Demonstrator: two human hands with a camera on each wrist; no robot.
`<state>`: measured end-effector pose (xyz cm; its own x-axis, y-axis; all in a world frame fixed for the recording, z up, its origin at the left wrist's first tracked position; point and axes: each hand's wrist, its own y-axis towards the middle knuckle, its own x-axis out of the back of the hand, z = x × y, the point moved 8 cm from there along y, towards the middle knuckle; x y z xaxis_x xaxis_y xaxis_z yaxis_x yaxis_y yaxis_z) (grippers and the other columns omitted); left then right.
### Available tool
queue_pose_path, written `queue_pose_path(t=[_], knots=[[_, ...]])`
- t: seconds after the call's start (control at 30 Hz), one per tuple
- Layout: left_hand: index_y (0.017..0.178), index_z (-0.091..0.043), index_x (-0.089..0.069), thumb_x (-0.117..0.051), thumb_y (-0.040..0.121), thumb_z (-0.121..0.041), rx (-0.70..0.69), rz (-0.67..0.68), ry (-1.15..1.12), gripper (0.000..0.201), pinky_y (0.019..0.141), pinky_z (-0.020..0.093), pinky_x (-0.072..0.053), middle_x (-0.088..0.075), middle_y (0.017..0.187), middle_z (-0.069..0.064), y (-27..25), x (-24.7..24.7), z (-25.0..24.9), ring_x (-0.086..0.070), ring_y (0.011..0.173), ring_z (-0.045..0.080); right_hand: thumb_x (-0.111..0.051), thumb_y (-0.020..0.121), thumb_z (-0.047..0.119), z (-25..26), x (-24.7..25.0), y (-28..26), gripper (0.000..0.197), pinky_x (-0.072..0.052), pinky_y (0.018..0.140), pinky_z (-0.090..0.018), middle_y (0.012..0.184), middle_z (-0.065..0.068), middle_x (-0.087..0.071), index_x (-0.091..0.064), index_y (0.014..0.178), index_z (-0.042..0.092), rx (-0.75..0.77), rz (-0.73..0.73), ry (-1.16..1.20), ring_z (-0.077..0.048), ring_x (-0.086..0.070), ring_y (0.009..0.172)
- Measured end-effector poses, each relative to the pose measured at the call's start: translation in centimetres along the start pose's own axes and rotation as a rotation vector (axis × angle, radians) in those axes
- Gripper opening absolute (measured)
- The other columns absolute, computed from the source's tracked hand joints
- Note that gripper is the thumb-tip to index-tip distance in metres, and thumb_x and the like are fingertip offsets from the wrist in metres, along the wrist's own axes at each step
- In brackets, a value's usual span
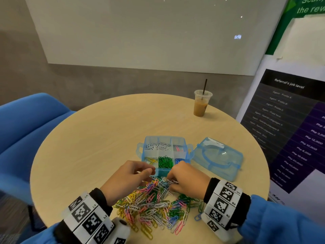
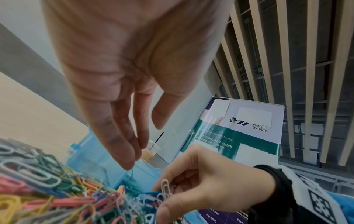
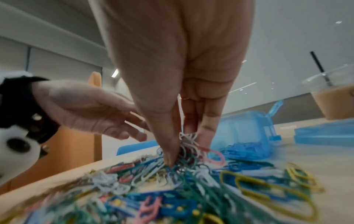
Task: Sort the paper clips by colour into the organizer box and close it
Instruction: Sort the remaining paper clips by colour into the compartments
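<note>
A mixed pile of coloured paper clips point(image 1: 154, 205) lies on the round table point(image 1: 88, 138) in front of me. Just behind it stands the open blue organizer box point(image 1: 188, 150); its compartments hold white, pink, yellow, green and blue clips. My right hand point(image 1: 171, 180) reaches down into the far edge of the pile and pinches a few white paper clips point(image 2: 165, 188) between thumb and fingers point(image 3: 170, 151). My left hand point(image 1: 149, 171) hovers beside it above the pile, its fingers point(image 2: 124, 151) loosely extended and holding nothing.
The box's detached blue lid point(image 1: 218, 159) lies to the right of the box. An iced coffee cup with a straw point(image 1: 201, 104) stands at the table's far right edge. A blue chair point(image 1: 26, 129) is at the left, a standing banner point(image 1: 290, 120) at the right.
</note>
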<state>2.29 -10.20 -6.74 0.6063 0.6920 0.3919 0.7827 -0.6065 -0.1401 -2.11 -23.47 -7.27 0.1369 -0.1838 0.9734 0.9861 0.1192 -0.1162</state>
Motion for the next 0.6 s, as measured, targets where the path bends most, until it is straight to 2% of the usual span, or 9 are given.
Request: queue_pose_path(t=[0.07,0.13,0.2,0.23,0.33,0.4,0.47,0.57,0.6], knots=[[0.111,-0.015,-0.068,-0.049,0.101,-0.019,0.017,0.005,-0.034,0.022,0.08,0.029,-0.058,-0.072,0.107,0.0,0.1,-0.3,0.2,-0.069,0.093,0.014,-0.064,0.088,0.014,0.0,0.4,-0.2,0.018,-0.036,0.05,-0.027,0.07,-0.018,-0.065,-0.07,0.086,-0.003,0.016,-0.002,0.048,-0.024,-0.046,0.053],[0.115,-0.012,-0.066,-0.046,0.102,-0.017,0.032,0.016,-0.06,0.024,0.073,0.02,-0.055,-0.07,0.11,0.002,0.1,-0.7,0.4,-0.069,0.096,0.015,-0.064,0.091,0.016,-0.1,1.0,-0.5,0.016,-0.031,0.048,-0.016,0.061,0.0,-0.06,-0.073,0.091,0.002,0.023,-0.013,0.104,-0.011,-0.044,0.049],[0.118,-0.011,-0.064,-0.045,0.102,-0.016,0.042,0.023,-0.077,0.025,0.071,0.017,-0.054,-0.069,0.111,0.004,0.1,-1.0,0.5,-0.068,0.098,0.016,-0.065,0.092,0.018,-0.2,1.5,-0.6,0.016,-0.028,0.048,-0.012,0.059,0.01,-0.054,-0.073,0.095,0.004,0.024,-0.026,0.15,-0.006,-0.041,0.048],[0.118,-0.01,-0.063,-0.044,0.103,-0.016,0.047,0.022,-0.085,0.025,0.072,0.018,-0.054,-0.069,0.112,0.004,0.2,-1.1,0.6,-0.068,0.098,0.017,-0.066,0.092,0.02,-0.4,1.7,-0.7,0.017,-0.029,0.048,-0.012,0.059,0.01,-0.053,-0.073,0.096,0.005,0.021,-0.031,0.177,-0.006,-0.042,0.048],[0.112,-0.01,-0.063,-0.041,0.104,-0.023,0.08,0.018,-0.166,0.028,0.076,0.024,-0.057,-0.067,0.114,0.011,0.2,-1.3,0.6,-0.067,0.093,0.019,-0.068,0.09,0.023,-1.0,2.7,-1.1,0.021,-0.03,0.048,-0.013,0.063,-0.005,-0.061,-0.073,0.089,0.002,0.011,-0.05,0.248,-0.008,-0.042,0.05],[0.113,-0.008,-0.062,-0.039,0.104,-0.031,0.13,0.022,-0.285,0.034,0.082,0.031,-0.058,-0.067,0.115,0.014,0.1,-1.7,0.6,-0.067,0.092,0.021,-0.069,0.089,0.021,-1.0,3.8,-1.4,0.023,-0.031,0.048,-0.013,0.054,0.0,-0.053,-0.071,0.08,0.001,0.028,-0.08,0.29,-0.007,-0.042,0.047],[0.115,-0.005,-0.061,-0.039,0.101,-0.041,0.207,0.027,-0.44,0.044,0.084,0.035,-0.058,-0.069,0.114,0.016,0.3,-2.4,0.8,-0.068,0.094,0.025,-0.07,0.088,0.021,-0.7,5.2,-1.7,0.02,-0.032,0.05,-0.013,0.053,0.005,-0.051,-0.072,0.081,0.002,0.05,-0.119,0.32,-0.004,-0.045,0.048],[0.118,-0.001,-0.057,-0.036,0.098,-0.052,0.342,0.088,-0.763,0.058,0.085,0.039,-0.056,-0.068,0.112,0.021,0.5,-4.5,0.7,-0.069,0.098,0.032,-0.069,0.088,0.022,0.4,6.8,-2.0,0.032,-0.024,0.052,-0.024,0.062,-0.022,-0.049,-0.063,0.077,-0.007,0.132,-0.181,0.351,-0.009,-0.031,0.053],[0.119,0.0,-0.057,-0.034,0.099,-0.053,0.373,0.135,-0.872,0.061,0.087,0.039,-0.055,-0.069,0.11,0.023,0.4,-5.3,0.3,-0.069,0.099,0.033,-0.068,0.088,0.022,0.8,7.3,-2.1,0.033,-0.024,0.053,-0.028,0.063,-0.025,-0.048,-0.061,0.075,-0.007,0.159,-0.193,0.359,-0.011,-0.03,0.054]])
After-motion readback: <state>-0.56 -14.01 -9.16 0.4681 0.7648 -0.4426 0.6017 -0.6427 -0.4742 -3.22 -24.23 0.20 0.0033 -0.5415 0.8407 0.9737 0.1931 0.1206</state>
